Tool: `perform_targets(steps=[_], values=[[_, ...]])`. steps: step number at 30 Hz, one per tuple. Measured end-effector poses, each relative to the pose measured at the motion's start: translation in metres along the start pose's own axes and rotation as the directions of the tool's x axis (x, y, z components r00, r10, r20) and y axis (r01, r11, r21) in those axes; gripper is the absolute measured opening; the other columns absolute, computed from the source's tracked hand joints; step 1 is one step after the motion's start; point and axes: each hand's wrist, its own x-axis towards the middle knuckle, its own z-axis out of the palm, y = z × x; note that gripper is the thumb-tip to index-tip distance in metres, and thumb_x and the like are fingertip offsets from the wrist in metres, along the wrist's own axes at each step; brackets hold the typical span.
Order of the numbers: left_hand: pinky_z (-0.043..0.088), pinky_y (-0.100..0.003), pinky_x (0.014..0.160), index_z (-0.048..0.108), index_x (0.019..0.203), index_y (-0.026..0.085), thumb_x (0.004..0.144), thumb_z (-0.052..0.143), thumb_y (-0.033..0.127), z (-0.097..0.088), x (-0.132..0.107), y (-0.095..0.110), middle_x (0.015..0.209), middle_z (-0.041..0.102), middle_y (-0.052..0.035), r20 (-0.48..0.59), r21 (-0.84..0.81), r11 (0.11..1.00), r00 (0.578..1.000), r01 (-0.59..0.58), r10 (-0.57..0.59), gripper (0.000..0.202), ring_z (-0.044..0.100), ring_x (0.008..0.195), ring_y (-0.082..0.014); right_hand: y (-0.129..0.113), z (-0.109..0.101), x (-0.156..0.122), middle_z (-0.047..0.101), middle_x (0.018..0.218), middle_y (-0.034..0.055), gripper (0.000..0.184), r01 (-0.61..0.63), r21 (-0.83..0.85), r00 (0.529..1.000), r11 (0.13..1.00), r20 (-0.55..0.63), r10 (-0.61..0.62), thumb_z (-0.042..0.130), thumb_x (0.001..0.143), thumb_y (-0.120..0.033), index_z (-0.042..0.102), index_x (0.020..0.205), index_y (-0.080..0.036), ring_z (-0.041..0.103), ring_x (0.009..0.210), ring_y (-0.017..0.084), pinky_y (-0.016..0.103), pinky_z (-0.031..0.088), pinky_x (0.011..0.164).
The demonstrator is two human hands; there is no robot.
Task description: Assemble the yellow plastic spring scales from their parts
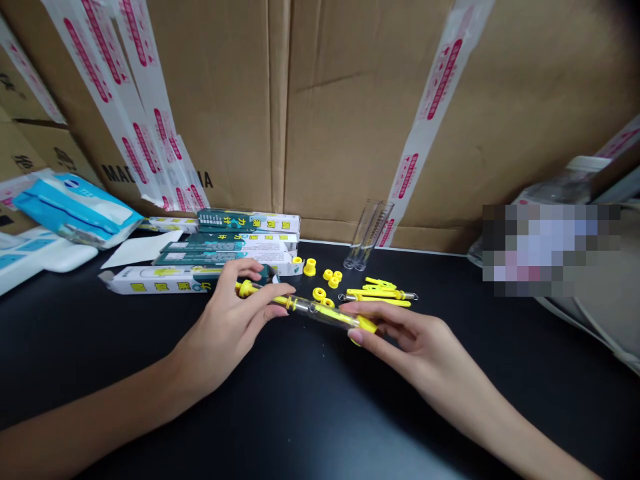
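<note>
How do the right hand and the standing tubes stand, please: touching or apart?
Apart: the head view plainly shows black table and yellow parts between the right hand and the bases of the standing tubes.

Clear tube (pixel 313 315), slanted, lies nearer than the standing tubes (pixel 358 240); yellow rod (pixel 327 313) and silvery part (pixel 303 305) inside, yellow cap (pixel 367 325) at right end.

Large taped cardboard box (pixel 350 133), blue packet (pixel 83 203) and white plastic object (pixel 67 259) before its left side, capped clear bottle (pixel 563 183) before its right.
</note>
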Motion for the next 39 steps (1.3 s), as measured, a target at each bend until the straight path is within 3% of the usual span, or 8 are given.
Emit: perform_targets(steps=[6,10,19,22,27,32,39], values=[[0.047,-0.032,0.093,0.066,0.118,0.022,0.102,0.051,0.022,0.000,-0.001,0.000,0.108,0.058,-0.0046,0.077,-0.110,0.992,0.996,0.060,-0.052,0.022,0.057,0.103,-0.0190,0.000,0.001,-0.002,0.074,0.107,0.0032,0.034,0.033,0.124,0.997,0.992,-0.076,-0.024,0.076,0.082,-0.044,0.069,0.111,-0.028,0.070,0.096,0.020,0.031,0.056,0.085],[0.044,-0.031,0.090,0.065,0.116,0.021,0.103,0.048,0.019,0.000,-0.002,0.002,0.102,0.063,-0.0030,0.071,-0.143,0.988,0.996,0.066,-0.056,0.021,0.057,0.097,-0.0184,-0.005,0.001,-0.004,0.070,0.100,-0.0002,0.019,0.120,0.148,0.989,0.982,-0.102,-0.105,0.076,0.084,-0.037,0.066,0.097,-0.027,0.069,0.088,0.014,0.021,0.056,0.077],[0.042,-0.027,0.091,0.065,0.113,0.023,0.103,0.047,0.018,-0.002,0.001,0.001,0.104,0.062,-0.0010,0.069,-0.210,0.969,0.990,0.133,-0.121,0.021,0.058,0.100,-0.0158,-0.005,-0.005,-0.007,0.072,0.094,-0.0007,0.011,0.250,-0.125,0.947,0.960,-0.175,-0.269,0.072,0.088,-0.032,0.069,0.097,-0.026,0.068,0.081,0.014,0.023,0.055,0.074],[0.041,-0.026,0.091,0.066,0.112,0.024,0.103,0.049,0.022,-0.002,0.002,0.000,0.105,0.064,0.0000,0.075,-0.209,0.966,0.987,0.155,-0.142,0.019,0.058,0.101,-0.0153,-0.003,-0.005,-0.008,0.075,0.096,-0.0016,0.014,0.310,-0.249,0.909,0.918,-0.204,-0.362,0.071,0.089,-0.028,0.071,0.103,-0.028,0.069,0.079,0.014,0.023,0.054,0.074],[0.041,-0.025,0.091,0.066,0.114,0.023,0.102,0.050,0.022,-0.003,0.001,0.003,0.102,0.063,-0.0007,0.066,-0.213,0.968,0.990,0.134,-0.123,0.019,0.057,0.100,-0.0155,-0.003,-0.004,-0.009,0.075,0.092,-0.0027,0.010,0.391,-0.386,0.855,0.836,-0.185,-0.485,0.071,0.089,-0.020,0.070,0.097,-0.025,0.069,0.077,0.012,0.022,0.054,0.074],[0.041,-0.025,0.091,0.066,0.113,0.023,0.103,0.050,0.022,-0.003,0.002,0.002,0.104,0.064,-0.0006,0.069,-0.228,0.962,0.987,0.154,-0.142,0.019,0.059,0.100,-0.0151,-0.004,-0.004,-0.010,0.077,0.103,-0.0017,0.024,0.441,-0.468,0.801,0.766,-0.179,-0.571,0.070,0.089,-0.015,0.070,0.111,-0.026,0.072,0.087,0.013,0.022,0.054,0.084],[0.042,-0.024,0.090,0.067,0.113,0.020,0.102,0.051,0.020,-0.004,0.002,0.003,0.100,0.064,-0.0010,0.042,-0.226,0.969,0.995,0.095,-0.087,0.019,0.058,0.096,-0.0144,-0.005,-0.005,-0.006,0.077,0.094,-0.0022,0.014,0.441,-0.477,0.811,0.760,-0.151,-0.565,0.072,0.088,-0.015,0.071,0.100,-0.022,0.071,0.084,0.011,0.018,0.053,0.085]])
